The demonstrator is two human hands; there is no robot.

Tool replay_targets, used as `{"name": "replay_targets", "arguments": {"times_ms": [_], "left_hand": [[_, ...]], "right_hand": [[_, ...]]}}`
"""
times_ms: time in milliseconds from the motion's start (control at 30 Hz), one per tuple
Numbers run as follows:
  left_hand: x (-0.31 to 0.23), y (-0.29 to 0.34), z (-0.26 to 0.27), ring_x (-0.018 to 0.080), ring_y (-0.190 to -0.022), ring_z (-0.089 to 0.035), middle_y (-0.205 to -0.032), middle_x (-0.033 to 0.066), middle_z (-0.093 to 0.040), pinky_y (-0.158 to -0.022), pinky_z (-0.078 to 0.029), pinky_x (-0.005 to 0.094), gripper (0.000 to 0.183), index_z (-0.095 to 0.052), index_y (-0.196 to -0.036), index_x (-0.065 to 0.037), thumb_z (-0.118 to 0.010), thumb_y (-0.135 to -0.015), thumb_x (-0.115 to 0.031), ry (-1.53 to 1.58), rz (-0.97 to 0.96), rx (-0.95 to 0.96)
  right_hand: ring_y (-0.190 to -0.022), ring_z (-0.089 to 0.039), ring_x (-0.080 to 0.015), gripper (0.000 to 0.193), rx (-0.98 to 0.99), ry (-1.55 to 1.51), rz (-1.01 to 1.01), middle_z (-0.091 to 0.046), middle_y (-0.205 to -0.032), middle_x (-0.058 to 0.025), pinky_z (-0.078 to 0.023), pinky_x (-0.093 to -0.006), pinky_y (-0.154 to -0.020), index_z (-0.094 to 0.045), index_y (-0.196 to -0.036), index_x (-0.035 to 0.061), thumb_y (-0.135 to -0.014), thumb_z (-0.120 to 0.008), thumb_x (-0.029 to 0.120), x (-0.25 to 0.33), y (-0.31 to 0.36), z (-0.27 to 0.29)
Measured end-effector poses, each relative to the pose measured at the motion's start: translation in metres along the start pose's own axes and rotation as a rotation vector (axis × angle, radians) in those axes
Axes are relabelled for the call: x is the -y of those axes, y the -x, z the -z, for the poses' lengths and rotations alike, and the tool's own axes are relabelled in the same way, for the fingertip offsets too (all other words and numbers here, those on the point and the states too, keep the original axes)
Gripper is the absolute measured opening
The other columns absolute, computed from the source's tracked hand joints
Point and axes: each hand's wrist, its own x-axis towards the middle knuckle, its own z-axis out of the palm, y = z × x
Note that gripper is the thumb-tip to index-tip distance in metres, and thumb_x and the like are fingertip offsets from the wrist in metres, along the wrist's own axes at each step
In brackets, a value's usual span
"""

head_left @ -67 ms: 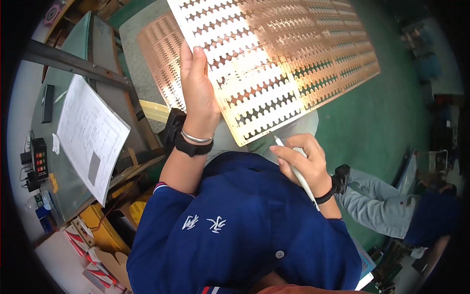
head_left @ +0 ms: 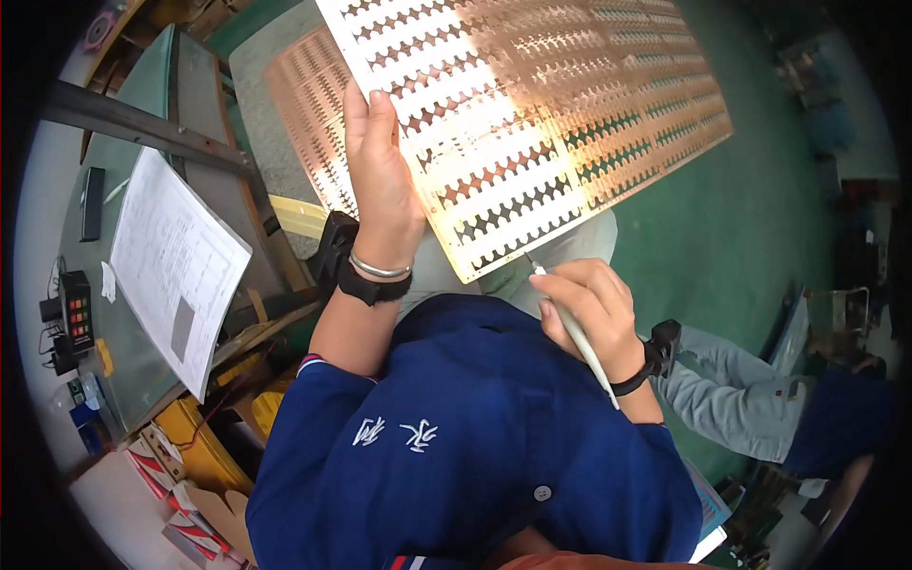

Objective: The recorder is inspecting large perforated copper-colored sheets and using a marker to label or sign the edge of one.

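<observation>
My left hand (head_left: 382,176) grips a large copper-coloured perforated metal sheet (head_left: 575,195) by its left edge, thumb lying along the edge. The sheet is tilted, with rows of wavy cut-outs and a bright glare across its middle. In my right hand (head_left: 597,309) is a slim white pen-like tool (head_left: 581,344), pinched between thumb and fingers. Its thin dark tip points at the sheet's near edge, close to the lower corner; whether it touches I cannot tell. A second perforated copper sheet (head_left: 309,100) lies beyond my left hand.
To the left, a printed paper sheet (head_left: 180,256) hangs over the edge of a green-topped table (head_left: 81,214) beside a metal bar (head_left: 142,122). A small black box with coloured buttons (head_left: 76,309) sits there too. Another person's jeans-clad leg (head_left: 741,385) is at the right.
The held metal sheet has shifted slightly left along with my left hand. My right fingers have moved a little on the pen-like tool, and its tip sits slightly farther right along the edge.
</observation>
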Motion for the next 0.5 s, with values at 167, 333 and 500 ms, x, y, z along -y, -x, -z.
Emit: {"name": "replay_targets", "arguments": {"times_ms": [167,333,500], "left_hand": [[-0.0017,0.0003,0.0011,0.0185,-0.106,-0.056,-0.122,0.0102,-0.051,-0.088,-0.05,0.0335,0.035,-0.033,-0.131,-0.006,-0.03,-0.097,-0.015,0.016,-0.029,-0.005],[-0.0032,-0.0003,0.0028,0.0203,-0.108,-0.055,-0.122,0.0107,-0.051,-0.088,-0.05,0.0352,0.035,-0.032,-0.131,-0.007,-0.029,-0.098,-0.015,-0.023,-0.062,-0.017],[-0.0036,0.0004,0.002,0.0221,-0.108,-0.055,-0.122,0.0118,-0.05,-0.089,-0.051,0.0373,0.034,-0.032,-0.131,-0.007,-0.028,-0.098,-0.015,-0.018,-0.073,-0.016]], "right_hand": [[-0.067,-0.058,-0.0228,0.035,-0.035,0.031,0.046,-0.057,-0.078,-0.0079,-0.048,-0.0313,-0.056,-0.061,-0.091,0.0031,-0.058,-0.067,-0.005,-0.0017,-0.0042,-0.0034],[-0.067,-0.057,-0.0223,0.034,-0.007,0.07,0.074,-0.056,-0.078,-0.0073,-0.047,-0.0314,-0.057,-0.062,-0.091,0.0028,-0.058,-0.066,-0.004,-0.0001,-0.0057,-0.0045],[-0.068,-0.057,-0.0217,0.034,0.009,0.069,0.079,-0.055,-0.078,-0.0069,-0.047,-0.0311,-0.057,-0.062,-0.092,0.0026,-0.059,-0.067,-0.004,0.0001,-0.0044,-0.0052]]}}
